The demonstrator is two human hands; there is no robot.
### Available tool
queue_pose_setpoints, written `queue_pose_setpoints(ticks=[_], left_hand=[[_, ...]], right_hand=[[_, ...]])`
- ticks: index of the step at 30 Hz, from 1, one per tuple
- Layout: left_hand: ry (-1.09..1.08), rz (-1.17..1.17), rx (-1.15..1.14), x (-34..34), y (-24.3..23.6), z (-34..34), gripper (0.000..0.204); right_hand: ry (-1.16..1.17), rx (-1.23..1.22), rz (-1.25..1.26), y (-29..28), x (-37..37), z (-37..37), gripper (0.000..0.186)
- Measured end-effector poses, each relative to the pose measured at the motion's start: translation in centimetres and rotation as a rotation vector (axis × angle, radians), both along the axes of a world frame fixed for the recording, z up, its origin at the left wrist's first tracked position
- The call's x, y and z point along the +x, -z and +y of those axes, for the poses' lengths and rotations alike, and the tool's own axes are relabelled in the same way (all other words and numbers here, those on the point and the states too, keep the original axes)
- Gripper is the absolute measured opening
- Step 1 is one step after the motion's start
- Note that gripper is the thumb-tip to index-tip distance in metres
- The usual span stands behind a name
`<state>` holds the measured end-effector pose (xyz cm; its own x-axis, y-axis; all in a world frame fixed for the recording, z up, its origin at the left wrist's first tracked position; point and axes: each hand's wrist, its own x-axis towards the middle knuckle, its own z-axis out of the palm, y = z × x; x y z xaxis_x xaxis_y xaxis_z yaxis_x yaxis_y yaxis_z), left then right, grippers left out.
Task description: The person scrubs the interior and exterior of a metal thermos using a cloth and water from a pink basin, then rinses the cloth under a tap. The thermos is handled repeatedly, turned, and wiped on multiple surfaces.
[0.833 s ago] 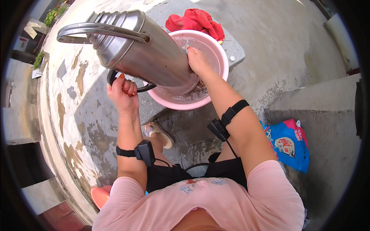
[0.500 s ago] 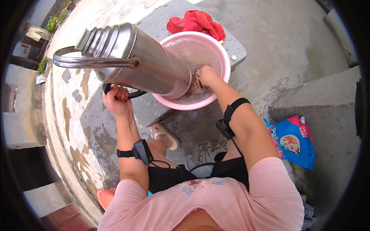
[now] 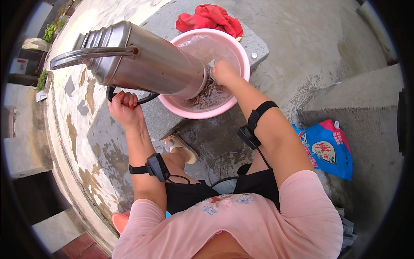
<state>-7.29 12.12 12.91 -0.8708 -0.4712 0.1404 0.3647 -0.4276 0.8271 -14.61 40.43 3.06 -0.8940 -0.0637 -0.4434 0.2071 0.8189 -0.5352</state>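
Observation:
A large steel vacuum flask point(image 3: 151, 64) leans on its side at a tilt, its base in a pink basin point(image 3: 200, 115) of cloudy water. My left hand point(image 3: 123, 102) is closed round the flask's black side handle point(image 3: 148, 98); the curved metal top handle point(image 3: 92, 54) hangs out to the left. My right hand point(image 3: 225, 73) is closed on a pale grey item point(image 3: 211, 64), perhaps a rag, beside the flask's base. A brownish, textured patch point(image 3: 207, 94) shows in the water below it, too unclear to name.
The basin stands on a stone slab point(image 3: 258, 45), with a bunched red cloth point(image 3: 209, 19) and a small white round thing point(image 3: 254, 55) behind it. A blue-and-pink plastic bag point(image 3: 327, 157) lies right, by a concrete ledge point(image 3: 349, 108). An orange-pink plastic item point(image 3: 120, 222) is behind me, lower left.
The flask and my left hand have shifted left. My right hand has moved about beside the flask's base, dipping lower in the middle frame and rising slightly since.

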Motion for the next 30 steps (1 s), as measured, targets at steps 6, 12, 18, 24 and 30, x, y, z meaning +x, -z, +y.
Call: queue_pose_setpoints(ticks=[6,12,18,24,30], left_hand=[[-0.081,-0.014,0.023,-0.3,-1.4,2.1,0.02],[-0.102,-0.021,0.019,-0.8,-1.6,4.2,0.008],[-0.12,-0.029,-0.007,-1.7,-0.7,6.4,0.003],[-0.157,-0.077,-0.086,-1.0,-0.3,7.8,0.004],[-0.095,-0.101,-0.005,-0.5,-0.2,7.6,0.008]], right_hand=[[-0.222,0.344,0.463,2.9,2.0,-0.8,0.039],[-0.55,0.259,-0.208,0.4,3.7,-4.8,0.037],[0.025,-0.592,0.024,-6.2,2.3,-2.6,0.026],[-0.039,-1.227,0.572,-12.7,3.9,-7.1,0.031],[-0.047,-0.744,0.968,-7.8,3.5,-8.5,0.058]])
